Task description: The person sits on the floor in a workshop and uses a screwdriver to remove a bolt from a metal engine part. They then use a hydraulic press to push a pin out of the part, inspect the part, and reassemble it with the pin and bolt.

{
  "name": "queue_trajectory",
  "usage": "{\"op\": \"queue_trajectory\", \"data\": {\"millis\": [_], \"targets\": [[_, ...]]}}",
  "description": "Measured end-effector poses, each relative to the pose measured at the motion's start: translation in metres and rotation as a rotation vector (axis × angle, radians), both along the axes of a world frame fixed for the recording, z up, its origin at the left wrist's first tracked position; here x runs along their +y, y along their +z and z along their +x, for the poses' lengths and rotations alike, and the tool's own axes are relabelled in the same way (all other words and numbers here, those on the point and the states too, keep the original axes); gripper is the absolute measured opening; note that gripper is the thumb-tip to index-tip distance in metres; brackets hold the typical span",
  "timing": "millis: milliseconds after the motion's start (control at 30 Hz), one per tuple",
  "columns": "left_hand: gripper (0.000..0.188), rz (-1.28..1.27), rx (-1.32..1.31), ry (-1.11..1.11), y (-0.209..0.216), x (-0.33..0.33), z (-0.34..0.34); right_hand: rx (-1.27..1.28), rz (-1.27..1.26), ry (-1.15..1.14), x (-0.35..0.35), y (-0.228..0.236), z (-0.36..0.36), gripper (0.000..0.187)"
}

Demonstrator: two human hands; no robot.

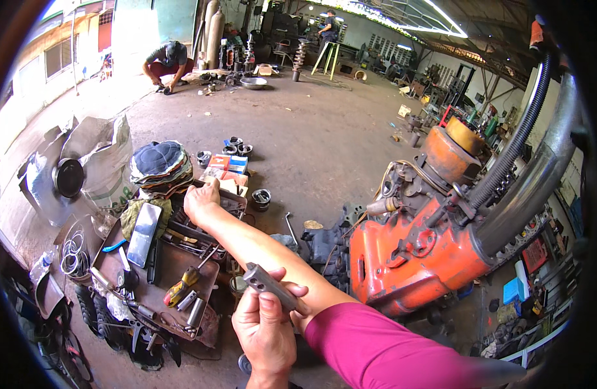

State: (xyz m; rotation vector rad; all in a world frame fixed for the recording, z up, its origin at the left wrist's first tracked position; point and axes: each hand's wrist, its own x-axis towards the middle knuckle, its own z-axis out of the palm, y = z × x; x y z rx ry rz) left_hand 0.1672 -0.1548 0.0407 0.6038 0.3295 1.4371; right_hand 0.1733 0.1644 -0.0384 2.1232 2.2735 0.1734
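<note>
At the lower middle, my left hand [267,334] is closed around a grey metal cylinder with holes in its side [272,290], held tilted between thumb and fingers. My right arm, in a maroon sleeve, crosses over toward the left. My right hand [204,200] reaches down at a tray of metal tools [193,235], beside a stack of round cloth pieces [160,166]; its fingertips are hidden. Nearer me lies a shallow metal tray [152,285] holding a yellow-and-black screwdriver [182,287], metal sockets [197,312] and a phone-like flat slab [145,235].
An orange engine [409,259] with a thick metal pipe [538,175] stands at the right. Small boxes [228,167] and pistons [261,197] sit beyond the tools. Sacks [104,155] lie left. One person [169,63] crouches far left; another [328,29] is at the back.
</note>
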Motion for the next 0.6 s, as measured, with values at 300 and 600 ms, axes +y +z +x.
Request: {"op": "queue_trajectory", "data": {"millis": [300, 600], "targets": [[0.044, 0.113, 0.172, 0.013, 0.020, -0.016, 0.005, 0.788, 0.393, 0.090, -0.164, 0.047, 0.090, 0.037], [0.028, 0.505, 0.915, -0.156, 0.010, -0.062, 0.024, 1.818, -0.438, -0.286, -0.456, 0.023, 0.163, 0.024]]}}
